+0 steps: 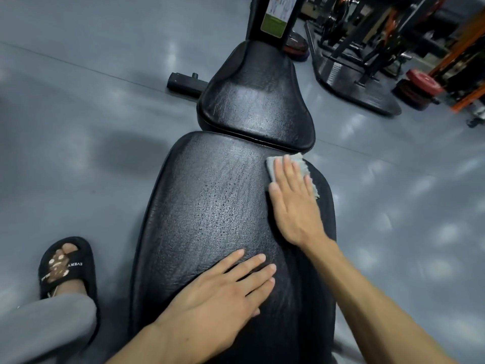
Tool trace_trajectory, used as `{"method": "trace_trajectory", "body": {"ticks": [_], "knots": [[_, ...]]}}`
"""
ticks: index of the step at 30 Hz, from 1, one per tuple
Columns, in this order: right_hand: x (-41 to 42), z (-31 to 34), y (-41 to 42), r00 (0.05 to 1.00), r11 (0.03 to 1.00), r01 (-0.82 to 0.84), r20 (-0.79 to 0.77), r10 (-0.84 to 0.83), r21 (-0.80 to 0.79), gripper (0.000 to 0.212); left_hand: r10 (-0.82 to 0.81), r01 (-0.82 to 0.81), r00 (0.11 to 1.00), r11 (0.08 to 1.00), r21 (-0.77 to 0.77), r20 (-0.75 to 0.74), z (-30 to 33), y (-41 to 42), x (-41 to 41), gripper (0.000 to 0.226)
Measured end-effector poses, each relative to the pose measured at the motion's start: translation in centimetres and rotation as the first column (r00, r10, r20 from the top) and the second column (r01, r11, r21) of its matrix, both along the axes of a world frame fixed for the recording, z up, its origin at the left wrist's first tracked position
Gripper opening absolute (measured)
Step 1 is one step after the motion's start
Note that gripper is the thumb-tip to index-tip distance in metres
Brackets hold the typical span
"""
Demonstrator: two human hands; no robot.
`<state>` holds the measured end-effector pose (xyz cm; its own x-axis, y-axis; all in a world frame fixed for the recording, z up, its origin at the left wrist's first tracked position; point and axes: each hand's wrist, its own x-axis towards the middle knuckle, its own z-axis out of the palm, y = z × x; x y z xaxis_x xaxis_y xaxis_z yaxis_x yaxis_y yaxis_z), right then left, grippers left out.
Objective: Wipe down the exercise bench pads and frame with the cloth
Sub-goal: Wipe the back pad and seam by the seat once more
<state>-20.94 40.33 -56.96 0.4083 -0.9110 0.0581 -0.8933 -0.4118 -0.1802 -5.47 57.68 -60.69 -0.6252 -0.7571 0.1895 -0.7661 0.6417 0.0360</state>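
A long black back pad (215,211) of the exercise bench runs away from me, with a smaller black seat pad (257,101) beyond it. A grey cloth (301,164) lies on the far right corner of the long pad. My right hand (294,200) presses flat on the cloth with straight fingers. My left hand (225,290) rests flat on the near part of the same pad, holding nothing. A black upright frame post (256,19) with a green and white label rises past the seat pad.
Grey floor surrounds the bench. A black frame foot (183,84) sticks out left of the seat pad. My foot in a black slipper (65,266) stands at the lower left. Racks, a black platform (354,82) and red weight plates (422,82) fill the upper right.
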Motion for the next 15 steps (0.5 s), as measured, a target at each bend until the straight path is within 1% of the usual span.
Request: {"method": "trace_trajectory", "body": {"ticks": [1,3,4,5,6,9,12,13,14,15], "knots": [[-0.2,0.2,-0.9,0.997,0.997,0.079,0.016,-0.079,0.001,0.066,0.001,-0.001,1.0,1.0,-0.006,-0.006,-0.1,0.1,0.1,0.052],[0.5,0.7,-2.1,0.96,0.961,0.276,0.046,-0.278,0.032,0.061,0.002,-0.002,1.0,1.0,-0.016,-0.018,-0.2,0.3,0.4,0.052],[1.7,0.8,-2.2,0.943,0.944,0.328,0.047,-0.329,0.042,0.061,0.003,-0.004,1.0,1.0,-0.023,-0.025,-0.1,0.3,0.6,0.052],[3.2,0.8,-2.0,0.941,0.942,0.332,0.049,-0.334,0.049,0.062,0.004,-0.005,0.999,1.0,-0.028,-0.032,-0.1,0.4,0.8,0.052],[4.9,0.9,-1.6,0.95,0.951,0.304,0.061,-0.307,0.056,0.062,0.004,-0.005,0.999,1.0,-0.028,-0.038,-0.1,0.4,1.1,0.051],[8.9,1.2,-0.7,0.984,0.988,0.142,0.104,-0.147,0.055,0.062,-0.004,0.002,0.999,1.0,-0.029,-0.053,-0.4,0.3,1.6,0.05],[8.7,1.7,-1.2,0.995,0.997,-0.041,0.091,0.035,0.066,0.059,-0.009,0.008,0.997,1.0,-0.011,-0.076,-0.3,0.2,1.5,0.05],[7.6,1.8,-1.6,0.995,0.995,-0.076,0.076,0.071,0.063,0.058,-0.01,0.01,0.996,1.0,-0.001,-0.084,-0.1,0.1,1.4,0.05],[6.1,1.9,-2.0,0.996,0.996,-0.068,0.068,0.065,0.053,0.059,-0.011,0.011,0.996,1.0,0.007,-0.089,0.1,0.1,1.3,0.05],[4.6,2.0,-2.4,0.998,0.999,-0.018,0.067,0.016,0.041,0.06,-0.011,0.012,0.996,1.0,0.01,-0.094,0.2,0.0,1.3,0.05]]}}
